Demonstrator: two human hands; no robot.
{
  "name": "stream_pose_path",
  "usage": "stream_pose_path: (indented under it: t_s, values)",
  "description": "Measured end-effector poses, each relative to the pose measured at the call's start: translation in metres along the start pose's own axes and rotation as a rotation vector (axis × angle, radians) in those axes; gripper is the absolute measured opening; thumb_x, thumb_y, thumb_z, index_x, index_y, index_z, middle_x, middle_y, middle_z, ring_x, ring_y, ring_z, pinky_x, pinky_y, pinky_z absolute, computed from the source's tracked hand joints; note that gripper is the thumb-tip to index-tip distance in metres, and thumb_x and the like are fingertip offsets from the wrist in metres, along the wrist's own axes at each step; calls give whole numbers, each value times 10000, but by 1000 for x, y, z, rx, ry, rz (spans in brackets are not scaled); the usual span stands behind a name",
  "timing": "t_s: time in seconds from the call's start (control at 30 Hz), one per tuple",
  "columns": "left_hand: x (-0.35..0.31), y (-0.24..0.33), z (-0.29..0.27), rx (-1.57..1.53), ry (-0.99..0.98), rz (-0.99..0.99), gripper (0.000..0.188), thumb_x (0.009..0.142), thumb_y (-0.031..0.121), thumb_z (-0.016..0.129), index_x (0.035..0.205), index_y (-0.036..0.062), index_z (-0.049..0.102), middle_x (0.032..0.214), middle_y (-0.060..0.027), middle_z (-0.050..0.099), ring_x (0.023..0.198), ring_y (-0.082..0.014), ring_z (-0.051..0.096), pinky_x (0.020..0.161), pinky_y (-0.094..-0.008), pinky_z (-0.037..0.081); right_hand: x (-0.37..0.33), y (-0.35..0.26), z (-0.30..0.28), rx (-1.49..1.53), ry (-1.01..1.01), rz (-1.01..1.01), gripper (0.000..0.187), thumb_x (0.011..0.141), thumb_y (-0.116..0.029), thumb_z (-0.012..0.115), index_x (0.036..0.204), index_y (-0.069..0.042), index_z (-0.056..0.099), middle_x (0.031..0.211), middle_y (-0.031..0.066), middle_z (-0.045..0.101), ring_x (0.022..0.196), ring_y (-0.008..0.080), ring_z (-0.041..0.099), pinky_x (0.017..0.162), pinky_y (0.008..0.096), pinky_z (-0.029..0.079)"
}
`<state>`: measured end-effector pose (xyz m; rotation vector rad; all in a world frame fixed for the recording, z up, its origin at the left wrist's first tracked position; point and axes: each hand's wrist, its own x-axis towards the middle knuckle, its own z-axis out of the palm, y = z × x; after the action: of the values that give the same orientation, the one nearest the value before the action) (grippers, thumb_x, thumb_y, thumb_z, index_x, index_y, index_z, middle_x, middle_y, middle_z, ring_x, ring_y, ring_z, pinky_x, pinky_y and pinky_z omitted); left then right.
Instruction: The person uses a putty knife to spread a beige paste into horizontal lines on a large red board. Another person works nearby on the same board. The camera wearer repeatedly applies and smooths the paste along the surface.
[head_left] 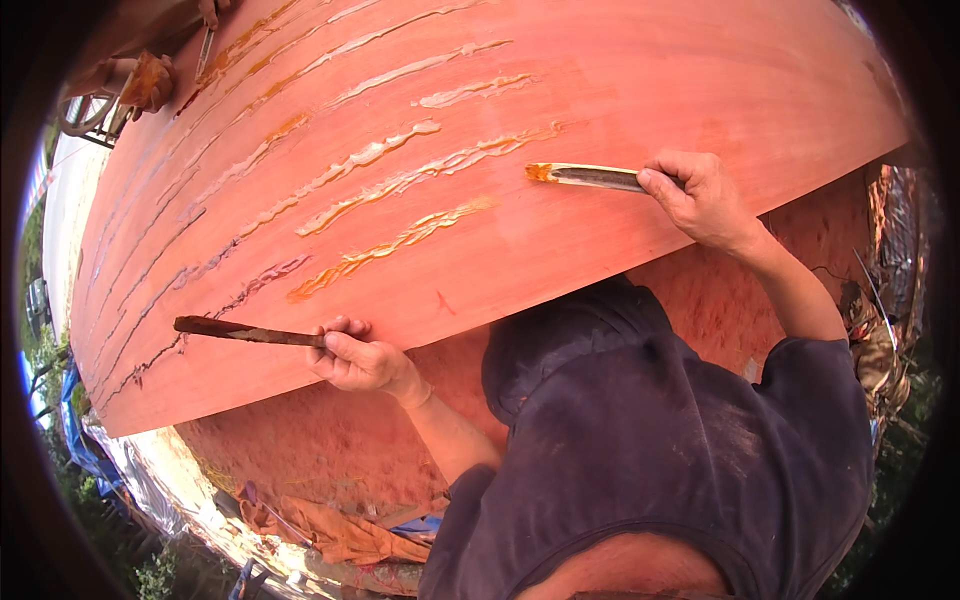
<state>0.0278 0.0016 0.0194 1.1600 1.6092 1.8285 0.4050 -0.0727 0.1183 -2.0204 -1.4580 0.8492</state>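
A large reddish wooden hull [620, 90] curves across the view, bottom side up, with several streaks of glossy amber filler [410, 238] along its plank seams. My right hand [700, 198] grips a flat stick [585, 176] whose tip carries orange filler and rests on the hull. My left hand [355, 358] holds a dark flat stick [245, 332] pointing left against the lower planking, near a dark seam. My dark shirt [650, 440] fills the lower right.
Another person's hand [148, 82] with an orange-smeared rag works at the hull's far upper left. Crumpled brown cloth [335, 532] and plastic sheeting [150, 480] lie on the ground below the hull. Greenery shows at the left rim.
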Motion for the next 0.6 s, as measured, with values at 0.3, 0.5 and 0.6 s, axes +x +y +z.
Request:
stream_pose_path:
  t_s: [0.3, 0.5, 0.6]
  values:
    - [1, 3, 1, 46, 29, -21, 238, 1065, 212, 472, 1154, 0, 531, 877, -55, 587, 669, -99, 498, 531, -204, 433, -8, 11, 35, 182, -79, 96, 166, 953, -138, 632, 889, 3, 690, 609, 75, 553, 567, 149, 528, 539, 329, 420]
    - [-3, 4, 1, 71, 27, -6, 224, 1065, 208, 475, 1145, 8, 536, 875, -33, 573, 673, -78, 471, 538, -191, 405, -32, 28, -33, 30, 30, 170, 188, 935, -145, 588, 911, 15, 684, 630, 41, 535, 560, 108, 489, 523, 330, 393]
    - [-4, 3, 0, 62, 45, -15, 223, 1065, 208, 479, 1146, 9, 540, 881, -33, 575, 668, -79, 464, 540, -190, 402, -7, 43, -60, 319, 170, 240, 183, 924, -127, 576, 970, 20, 675, 632, -7, 533, 565, 70, 467, 514, 292, 376]
